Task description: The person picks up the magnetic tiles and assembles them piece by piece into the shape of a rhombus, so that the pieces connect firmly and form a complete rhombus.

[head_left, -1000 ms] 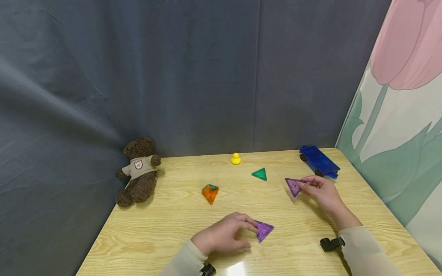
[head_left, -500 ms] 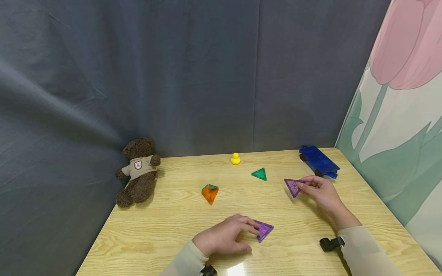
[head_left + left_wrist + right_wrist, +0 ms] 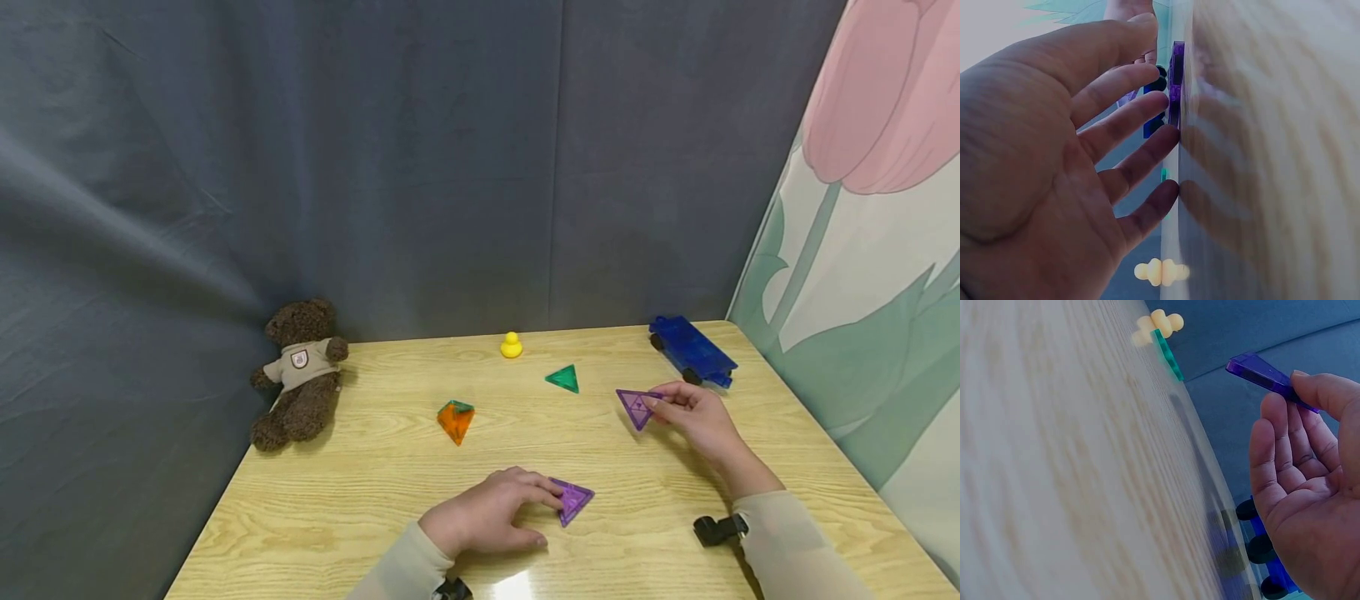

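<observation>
Between thumb and fingers my right hand [image 3: 697, 418] pinches a purple triangular tile [image 3: 636, 407], raised off the table; the right wrist view shows that tile [image 3: 1263, 375] edge-on. A second purple triangular tile [image 3: 574, 501] lies flat on the wood. My left hand [image 3: 495, 510] is over the table with its fingertips on or against that tile's left side, thumb apart. Loosely spread fingers [image 3: 1141, 115] reach towards the tile [image 3: 1176, 81] in the left wrist view. Farther back lie a green triangular tile [image 3: 564, 378] and an orange tile [image 3: 456, 423] together with a green piece.
A yellow rubber duck [image 3: 512, 345] stands near the back edge. On the right is a blue wheeled toy base [image 3: 692, 350], just beyond my right hand. A brown teddy bear [image 3: 303, 375] leans at the left. Dark cloth [image 3: 435, 167] hangs behind the table [image 3: 337, 517].
Over the last second my left hand shifts very slightly right, onto the flat purple tile's edge. The right hand and its tile stay almost still.
</observation>
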Demonstrator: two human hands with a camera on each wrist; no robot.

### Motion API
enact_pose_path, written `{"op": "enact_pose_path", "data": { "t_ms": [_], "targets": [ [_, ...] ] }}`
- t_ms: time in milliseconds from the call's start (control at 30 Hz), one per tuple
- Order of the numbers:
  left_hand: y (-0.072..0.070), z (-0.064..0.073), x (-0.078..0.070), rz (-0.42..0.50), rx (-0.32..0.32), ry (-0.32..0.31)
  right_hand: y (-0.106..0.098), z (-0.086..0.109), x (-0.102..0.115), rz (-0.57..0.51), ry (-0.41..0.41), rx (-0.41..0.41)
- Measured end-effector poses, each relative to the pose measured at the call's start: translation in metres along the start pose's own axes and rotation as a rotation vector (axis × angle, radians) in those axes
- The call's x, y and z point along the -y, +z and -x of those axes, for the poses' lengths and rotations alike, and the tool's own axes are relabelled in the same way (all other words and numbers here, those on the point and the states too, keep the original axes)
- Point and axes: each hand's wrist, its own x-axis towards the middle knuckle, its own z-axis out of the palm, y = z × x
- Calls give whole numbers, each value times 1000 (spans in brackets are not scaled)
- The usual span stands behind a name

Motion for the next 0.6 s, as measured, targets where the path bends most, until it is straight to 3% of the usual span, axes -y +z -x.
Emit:
{"op": "enact_pose_path", "data": {
  "t_ms": [267, 600],
  "targets": [
    [0, 0, -1, -5, -4, -28, 0, 2, 2, 3, -3, 7],
    [1, 0, 3, -6, -63, -100, 0, 2, 1, 0, 9, 10]
  ]
}}
